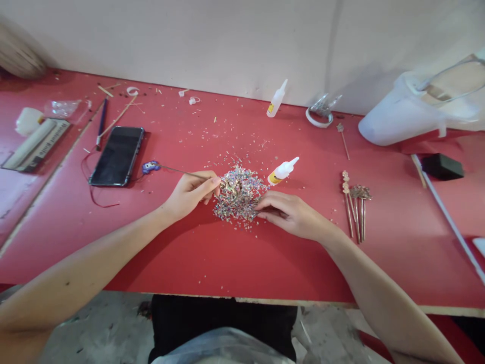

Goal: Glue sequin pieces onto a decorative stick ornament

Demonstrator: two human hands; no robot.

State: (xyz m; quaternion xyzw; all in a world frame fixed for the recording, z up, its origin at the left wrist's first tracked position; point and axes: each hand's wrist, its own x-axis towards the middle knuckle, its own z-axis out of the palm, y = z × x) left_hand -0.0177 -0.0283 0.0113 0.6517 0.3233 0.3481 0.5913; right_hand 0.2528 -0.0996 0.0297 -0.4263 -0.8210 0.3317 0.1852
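A heap of tiny glittering pieces point(242, 202) lies in the middle of the red table point(212, 258). My left hand point(191, 192) is closed on a thin metal stick point(178, 171), with its ornamented golden tip point(228, 188) over the heap and a small blue charm point(150, 166) at its far end. My right hand point(290, 212) rests at the heap's right edge, fingers pressed together in a pinch; what they hold is too small to see. A small glue bottle point(282, 171) lies just behind the heap.
A black phone point(117, 155) lies to the left, near a pen point(101, 123) and thin sticks. Several finished ornamented sticks point(356, 207) lie to the right. A second glue bottle point(276, 99), a tape roll point(319, 117) and a white plastic bag point(417, 111) stand by the wall.
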